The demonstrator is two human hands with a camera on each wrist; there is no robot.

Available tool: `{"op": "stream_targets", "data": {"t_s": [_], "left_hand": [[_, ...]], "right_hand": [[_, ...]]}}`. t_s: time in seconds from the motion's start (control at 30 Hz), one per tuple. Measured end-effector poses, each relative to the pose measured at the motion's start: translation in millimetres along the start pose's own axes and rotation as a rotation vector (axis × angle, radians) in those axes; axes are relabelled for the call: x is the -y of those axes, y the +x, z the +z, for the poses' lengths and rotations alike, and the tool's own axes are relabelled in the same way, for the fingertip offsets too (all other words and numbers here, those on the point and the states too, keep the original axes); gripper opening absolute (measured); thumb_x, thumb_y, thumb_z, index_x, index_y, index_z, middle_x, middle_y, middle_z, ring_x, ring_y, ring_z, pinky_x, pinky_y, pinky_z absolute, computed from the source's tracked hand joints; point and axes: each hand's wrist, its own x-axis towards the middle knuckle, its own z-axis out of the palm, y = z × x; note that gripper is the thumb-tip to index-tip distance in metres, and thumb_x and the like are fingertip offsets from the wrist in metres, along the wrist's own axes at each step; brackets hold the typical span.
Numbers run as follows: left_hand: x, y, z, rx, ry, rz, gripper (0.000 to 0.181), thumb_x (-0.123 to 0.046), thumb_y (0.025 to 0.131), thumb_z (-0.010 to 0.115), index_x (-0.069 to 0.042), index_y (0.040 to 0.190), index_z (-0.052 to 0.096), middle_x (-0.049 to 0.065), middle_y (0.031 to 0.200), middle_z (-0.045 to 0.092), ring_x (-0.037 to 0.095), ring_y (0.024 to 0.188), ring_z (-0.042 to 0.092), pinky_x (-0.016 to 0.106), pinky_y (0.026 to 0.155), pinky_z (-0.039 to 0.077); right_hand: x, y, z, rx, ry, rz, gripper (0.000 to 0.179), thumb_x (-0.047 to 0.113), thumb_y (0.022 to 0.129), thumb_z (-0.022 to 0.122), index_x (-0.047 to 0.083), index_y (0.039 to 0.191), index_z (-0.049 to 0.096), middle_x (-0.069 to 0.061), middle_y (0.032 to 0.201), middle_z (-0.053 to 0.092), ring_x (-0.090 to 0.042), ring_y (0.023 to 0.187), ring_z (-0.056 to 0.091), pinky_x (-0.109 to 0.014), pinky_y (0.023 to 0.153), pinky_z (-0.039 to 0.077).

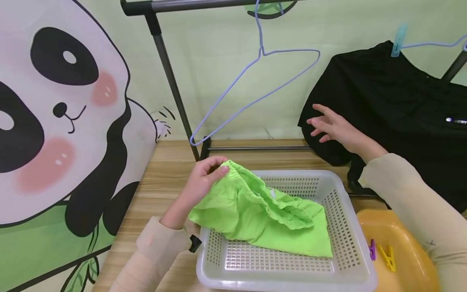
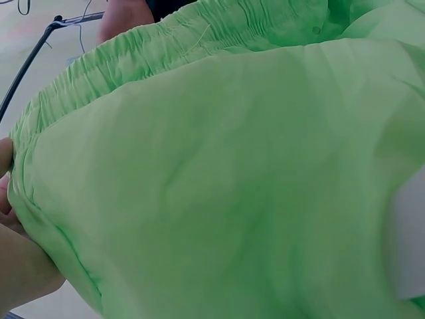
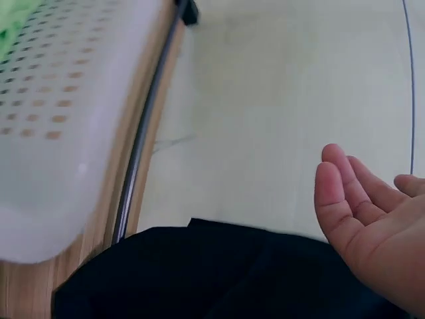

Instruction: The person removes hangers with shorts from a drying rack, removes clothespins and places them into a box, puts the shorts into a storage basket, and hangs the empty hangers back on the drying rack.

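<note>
Lime-green shorts with a gathered elastic waistband lie partly in a white perforated basket. My left hand pinches one end of the waistband, lifting it above the basket's left side. In the left wrist view the green cloth fills most of the picture, with the fingertips at its left edge. My right hand is in the air, fingers extended and holding nothing, in front of a black garment. A bare blue wire hanger hangs from the rack, left of the right hand.
The dark metal rack stands on the wooden table against a green wall. A teal clothespin grips the black garment. An orange basin at lower right holds a yellow clothespin and a purple one. A panda picture covers the left.
</note>
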Motion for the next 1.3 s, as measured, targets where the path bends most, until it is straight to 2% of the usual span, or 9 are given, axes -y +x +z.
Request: {"op": "stream_targets", "data": {"t_s": [0.23, 0.5, 0.73, 0.87, 0.93, 1.0, 1.1, 1.2, 1.3], "left_hand": [[-0.8, -0.5, -0.8, -0.029, -0.008, 0.005, 0.018, 0.001, 0.085, 0.050, 0.010, 0.099, 0.055, 0.003, 0.081, 0.053, 0.007, 0.070, 0.047, 0.018, 0.063, 0.042], [-2.8, -1.1, -2.8, -0.050, -0.028, 0.008, 0.017, 0.002, 0.085, 0.049, 0.012, 0.099, 0.054, 0.000, 0.079, 0.051, 0.006, 0.069, 0.046, 0.017, 0.062, 0.041], [-4.9, -1.6, -3.3, -0.065, -0.035, 0.014, 0.018, 0.003, 0.085, 0.049, 0.012, 0.099, 0.054, -0.001, 0.080, 0.052, 0.006, 0.069, 0.046, 0.017, 0.062, 0.041], [-6.5, -1.9, -3.6, -0.077, -0.039, 0.024, 0.018, 0.004, 0.084, 0.049, 0.013, 0.099, 0.055, 0.002, 0.079, 0.052, 0.005, 0.068, 0.046, 0.017, 0.061, 0.040], [-6.9, -2.1, -3.6, -0.080, -0.038, 0.025, 0.018, 0.004, 0.084, 0.049, 0.013, 0.099, 0.055, 0.002, 0.079, 0.052, 0.005, 0.068, 0.046, 0.017, 0.061, 0.040], [-7.4, -2.4, -3.1, -0.082, -0.040, 0.025, 0.018, 0.004, 0.084, 0.049, 0.013, 0.098, 0.055, 0.003, 0.079, 0.051, 0.005, 0.068, 0.045, 0.017, 0.061, 0.040], [-8.9, -2.4, -0.9, -0.072, -0.051, 0.031, 0.018, 0.004, 0.084, 0.049, 0.013, 0.099, 0.054, 0.000, 0.078, 0.051, 0.005, 0.068, 0.046, 0.017, 0.061, 0.041], [-13.2, -1.6, 2.7, -0.050, -0.070, 0.056, 0.019, 0.003, 0.084, 0.050, 0.013, 0.100, 0.054, -0.003, 0.078, 0.052, 0.005, 0.068, 0.046, 0.017, 0.061, 0.041], [-20.6, -0.5, 5.8, -0.032, -0.084, 0.087, 0.019, 0.003, 0.084, 0.050, 0.013, 0.100, 0.054, -0.005, 0.079, 0.053, 0.005, 0.069, 0.046, 0.017, 0.062, 0.040]], "right_hand": [[2, -24.2, 28, 0.251, -0.155, -0.070, 0.060, 0.029, 0.092, 0.045, 0.009, 0.140, 0.016, -0.019, 0.134, 0.038, -0.034, 0.120, 0.040, -0.050, 0.094, 0.035], [-4, -50.1, 70, 0.517, -0.339, -0.059, 0.059, 0.035, 0.085, 0.056, 0.005, 0.130, 0.035, -0.018, 0.121, 0.049, -0.029, 0.106, 0.051, -0.041, 0.085, 0.044], [-17, -60.6, 103, 0.624, -0.453, 0.011, 0.079, 0.045, 0.074, 0.066, 0.005, 0.133, 0.032, -0.013, 0.129, 0.044, -0.028, 0.118, 0.043, -0.044, 0.094, 0.038], [-24, -61.7, 116, 0.647, -0.495, 0.061, 0.090, 0.041, 0.071, 0.070, 0.004, 0.138, 0.023, -0.012, 0.138, 0.036, -0.025, 0.125, 0.036, -0.042, 0.101, 0.032], [-26, -61.4, 123, 0.639, -0.543, 0.065, 0.090, 0.039, 0.071, 0.070, 0.003, 0.138, 0.022, -0.013, 0.137, 0.038, -0.026, 0.122, 0.040, -0.041, 0.099, 0.034], [-26, -60.1, 128, 0.625, -0.583, 0.061, 0.084, 0.036, 0.072, 0.070, 0.002, 0.136, 0.027, -0.014, 0.131, 0.044, -0.025, 0.114, 0.048, -0.040, 0.094, 0.039], [-25, -56.6, 134, 0.613, -0.634, 0.058, 0.053, 0.030, 0.077, 0.066, 0.004, 0.119, 0.045, -0.007, 0.105, 0.059, -0.017, 0.089, 0.056, -0.033, 0.077, 0.047], [-22, -53.0, 137, 0.625, -0.631, 0.045, 0.020, 0.020, 0.080, 0.062, 0.012, 0.093, 0.051, 0.003, 0.077, 0.053, -0.010, 0.067, 0.048, -0.026, 0.060, 0.043], [-19, -50.2, 135, 0.632, -0.615, 0.014, 0.011, 0.014, 0.079, 0.060, 0.014, 0.081, 0.049, 0.004, 0.068, 0.045, -0.009, 0.062, 0.042, -0.024, 0.055, 0.040]]}}
